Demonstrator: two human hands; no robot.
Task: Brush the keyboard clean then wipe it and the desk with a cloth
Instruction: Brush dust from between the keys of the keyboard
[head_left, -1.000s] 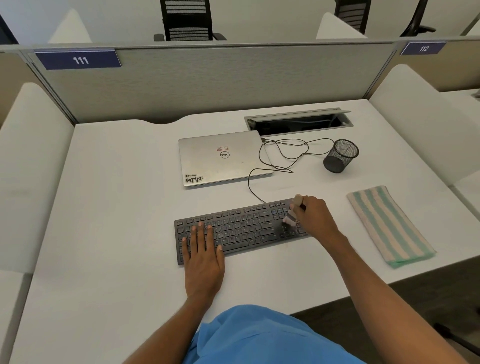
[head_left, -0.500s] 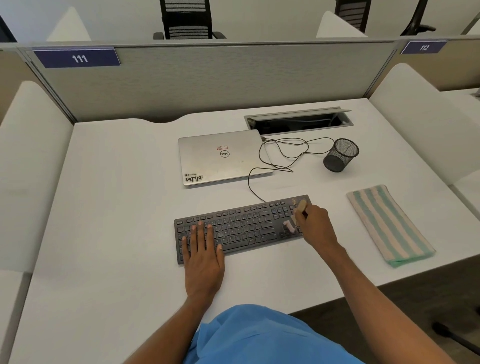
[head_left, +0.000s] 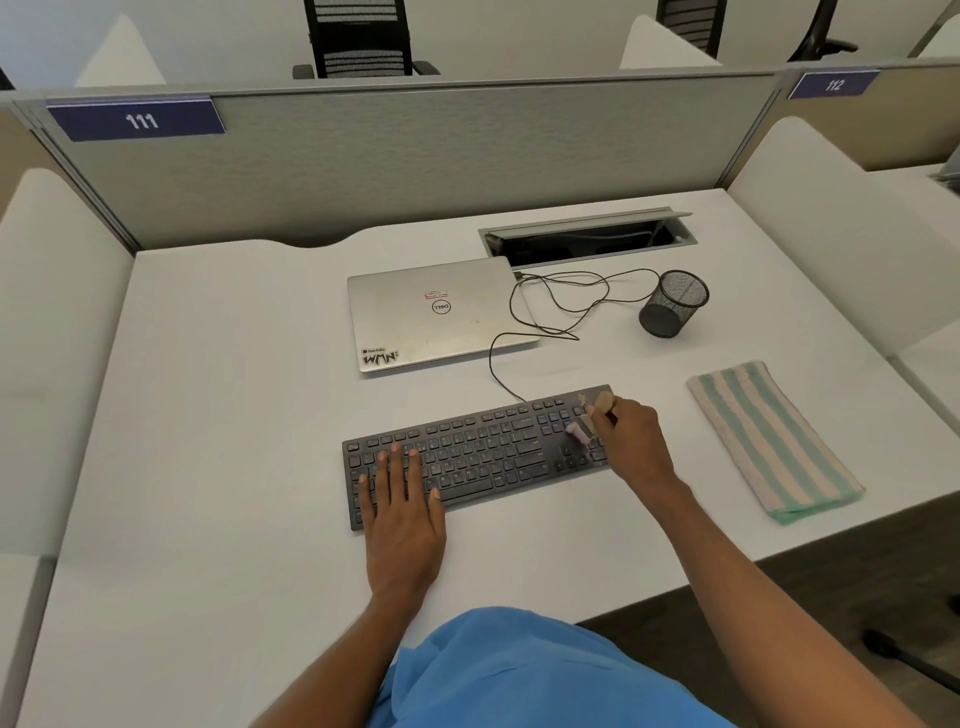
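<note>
A dark grey keyboard lies near the front of the white desk. My left hand rests flat on its left end, fingers straight. My right hand grips a small brush with a pale wooden handle; its pinkish bristles touch the keys at the keyboard's right end. A folded cloth with green and cream stripes lies on the desk to the right of the keyboard, apart from both hands.
A closed silver laptop sits behind the keyboard. A black cable loops from it toward the keyboard. A black mesh pen cup lies tipped at the back right. An open cable hatch is behind. Partitions enclose the desk.
My right hand has shifted the brush a little to the right and back along the keyboard's right end. My left hand has stayed on the left keys.
</note>
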